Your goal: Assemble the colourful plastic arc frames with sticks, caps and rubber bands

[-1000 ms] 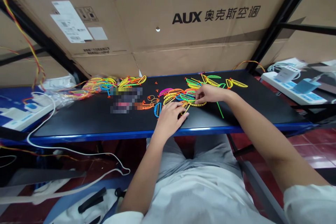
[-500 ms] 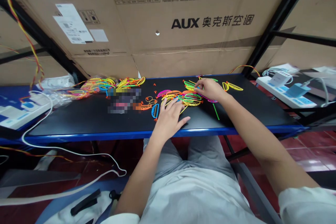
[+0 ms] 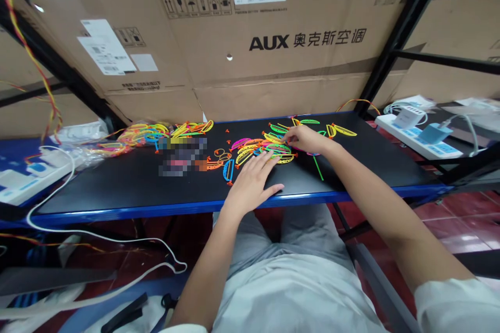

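Observation:
Colorful plastic pieces, many bow-shaped, lie in a pile (image 3: pixel 244 154) at the middle of the black table (image 3: pixel 128 182). My left hand (image 3: pixel 253 181) rests palm down at the pile's front edge, thumb spread away from the fingers. At the pile's right side, my right hand (image 3: pixel 307 139) has its fingertips pinched on pieces; what exactly they hold is too small to make out. A blue bow-shaped piece (image 3: pixel 228 170) lies left of my left hand, and a green stick (image 3: pixel 318 168) lies below my right hand. Yellow pieces (image 3: pixel 344 130) sit farther right.
Bagged colorful pieces (image 3: pixel 142 134) lie at the back left, near a blurred item (image 3: pixel 182 157). A large cardboard box (image 3: pixel 203 73) stands behind the table. Power strips (image 3: pixel 417 137) flank it, and a white cable (image 3: pixel 113 231) hangs at the left front.
My right hand has moved slightly left and down onto the pile, where some yellow and green pieces have shifted. The left hand stays nearly in place. The camera view has tilted a little.

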A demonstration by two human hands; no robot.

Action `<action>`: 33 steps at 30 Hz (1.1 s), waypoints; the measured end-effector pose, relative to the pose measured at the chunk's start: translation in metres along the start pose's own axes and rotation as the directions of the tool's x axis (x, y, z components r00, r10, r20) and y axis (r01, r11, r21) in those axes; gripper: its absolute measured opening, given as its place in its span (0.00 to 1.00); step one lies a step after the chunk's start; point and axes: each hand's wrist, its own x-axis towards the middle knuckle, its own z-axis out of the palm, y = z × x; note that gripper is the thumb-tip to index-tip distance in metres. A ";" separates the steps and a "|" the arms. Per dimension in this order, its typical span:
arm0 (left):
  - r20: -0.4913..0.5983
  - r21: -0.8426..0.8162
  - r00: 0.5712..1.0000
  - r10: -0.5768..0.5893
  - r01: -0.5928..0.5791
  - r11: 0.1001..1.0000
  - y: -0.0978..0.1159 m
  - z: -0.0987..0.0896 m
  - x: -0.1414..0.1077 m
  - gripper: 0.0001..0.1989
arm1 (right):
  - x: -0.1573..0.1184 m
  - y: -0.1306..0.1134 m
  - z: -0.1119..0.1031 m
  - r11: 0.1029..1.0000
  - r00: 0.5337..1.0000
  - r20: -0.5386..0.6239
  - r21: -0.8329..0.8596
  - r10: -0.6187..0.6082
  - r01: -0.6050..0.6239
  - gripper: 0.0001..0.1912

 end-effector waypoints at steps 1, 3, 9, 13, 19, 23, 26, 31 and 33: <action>0.010 0.004 1.000 -0.006 0.006 1.000 0.000 0.000 0.000 0.34 | 0.000 -0.001 0.001 1.000 1.000 -0.006 0.009 -0.010 0.010 0.20; 0.013 0.012 1.000 -0.027 0.027 1.000 -0.001 0.001 0.000 0.31 | 0.001 -0.003 0.002 1.000 0.999 -0.038 0.015 -0.026 0.026 0.21; -0.051 0.019 0.998 -0.025 0.026 0.999 -0.003 0.003 0.000 0.23 | 0.002 -0.005 0.014 0.979 0.977 -0.081 0.034 -0.200 0.203 0.29; -0.069 0.015 0.997 -0.025 0.026 1.000 -0.006 0.006 0.000 0.20 | 0.002 -0.005 0.021 0.980 0.977 0.075 0.032 -0.198 0.196 0.33; -0.037 -0.021 0.999 -0.034 0.033 0.999 -0.005 0.005 0.001 0.19 | 0.002 0.003 0.007 0.992 0.990 0.076 0.037 -0.122 0.119 0.22; -0.052 -0.008 0.998 -0.029 0.028 1.000 -0.006 0.004 0.001 0.17 | 0.002 0.008 0.002 0.998 0.998 0.037 -0.018 -0.054 0.054 0.12; -0.077 0.002 0.997 -0.010 0.011 1.000 -0.008 0.005 0.001 0.13 | 0.003 0.011 0.000 0.997 1.000 -0.030 -0.073 0.008 -0.010 0.08; -0.100 -0.052 0.995 0.014 -0.019 0.998 -0.012 0.004 0.000 0.12 | 0.002 0.017 -0.005 0.985 0.983 -0.162 -0.132 0.092 -0.113 0.09; -0.102 -0.056 0.995 0.005 -0.011 0.998 -0.012 0.004 0.000 0.15 | 0.001 0.017 -0.007 0.982 0.975 -0.201 -0.144 0.095 -0.125 0.11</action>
